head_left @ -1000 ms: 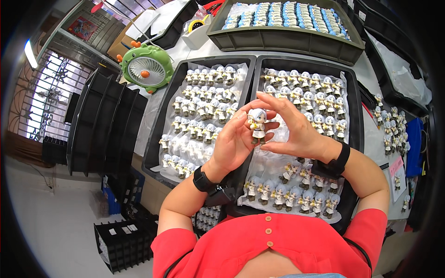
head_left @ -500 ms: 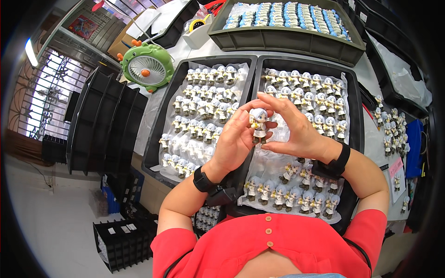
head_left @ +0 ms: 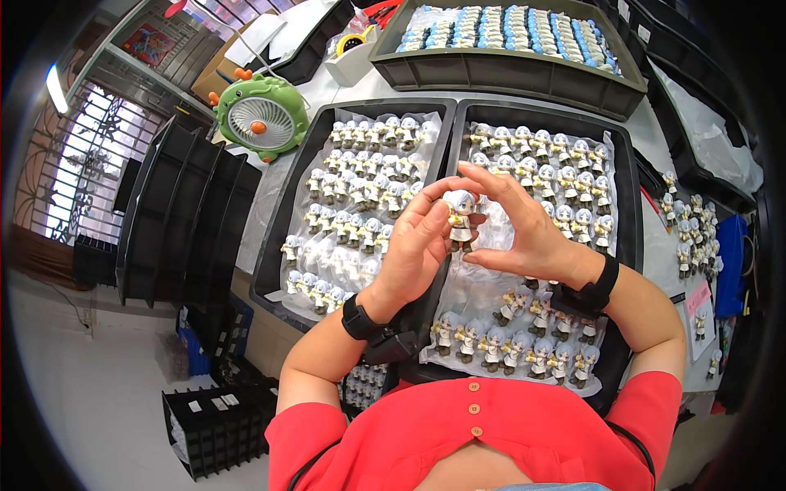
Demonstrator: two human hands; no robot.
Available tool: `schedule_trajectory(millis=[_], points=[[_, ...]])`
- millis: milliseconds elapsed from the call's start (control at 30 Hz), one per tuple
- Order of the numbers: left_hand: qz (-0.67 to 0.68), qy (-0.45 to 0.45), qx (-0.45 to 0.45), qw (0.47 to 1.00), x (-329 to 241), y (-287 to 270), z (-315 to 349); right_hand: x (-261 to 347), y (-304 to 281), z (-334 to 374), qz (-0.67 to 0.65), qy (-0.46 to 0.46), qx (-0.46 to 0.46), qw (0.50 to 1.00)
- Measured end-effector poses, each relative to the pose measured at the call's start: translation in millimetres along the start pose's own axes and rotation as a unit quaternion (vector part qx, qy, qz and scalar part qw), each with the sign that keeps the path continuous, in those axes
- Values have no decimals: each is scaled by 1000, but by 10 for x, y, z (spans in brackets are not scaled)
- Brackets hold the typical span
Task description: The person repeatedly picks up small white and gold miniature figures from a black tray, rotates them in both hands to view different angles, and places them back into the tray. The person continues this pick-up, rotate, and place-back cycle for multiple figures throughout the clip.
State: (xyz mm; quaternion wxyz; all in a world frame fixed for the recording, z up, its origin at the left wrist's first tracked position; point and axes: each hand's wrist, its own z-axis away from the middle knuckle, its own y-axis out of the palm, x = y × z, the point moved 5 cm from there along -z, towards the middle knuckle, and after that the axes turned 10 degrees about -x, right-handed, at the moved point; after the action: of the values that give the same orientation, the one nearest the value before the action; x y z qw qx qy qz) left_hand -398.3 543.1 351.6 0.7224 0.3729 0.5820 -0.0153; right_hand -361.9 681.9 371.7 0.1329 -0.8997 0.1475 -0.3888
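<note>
L grip (head_left: 416, 252) on sm. smooth, round-headed figurine (head_left: 461, 218)

Left hand (head_left: 416, 250) holding a silver-haired chibi figurine (head_left: 462, 218), right hand (head_left: 530, 233) curved beside it, black trays (head_left: 629, 184) of matching figurines (head_left: 512, 353) beneath

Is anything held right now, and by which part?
A small figurine, held upright by the left hand, thumb at its side near the head. Whether the right hand, curved beside it, touches it is unclear.

Bright, even light; tube lamp (head_left: 56, 89) and barred window (head_left: 92, 159) glare white beyond the left edge of the tabletop (head_left: 659, 262); lines bow toward blackened corners.
</note>
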Motion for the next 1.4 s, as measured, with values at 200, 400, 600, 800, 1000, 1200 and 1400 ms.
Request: schedule_trajectory(millis=[200, 400, 600, 800, 1000, 1200, 1400], points=[[-32, 11, -30, 999, 31, -69, -24, 2, -4, -7, 1, -7, -4, 1000], [33, -41, -9, 999, 58, -29, -34, 31, -11, -1, -8, 9, 10, 1000], [32, -50, -2, 998, 83, -23, -20, 37, 6, -11, -14, -11, -4, 1000], [-37, -45, -18, 998, 141, -63, 3, -58, 48, 13, -7, 66, 11, 998], [-104, 2, -29, 994, 123, -64, 13, -63, 103, 81, 25, 76, 40, 996], [-355, 18, -79, 931, -424, -658, 209, 66, 53, 2, -2, 80, 17, 997], [-738, 67, -247, 625, -1175, -1853, 567, 87, 26, -12, 13, 73, 9, 997]])
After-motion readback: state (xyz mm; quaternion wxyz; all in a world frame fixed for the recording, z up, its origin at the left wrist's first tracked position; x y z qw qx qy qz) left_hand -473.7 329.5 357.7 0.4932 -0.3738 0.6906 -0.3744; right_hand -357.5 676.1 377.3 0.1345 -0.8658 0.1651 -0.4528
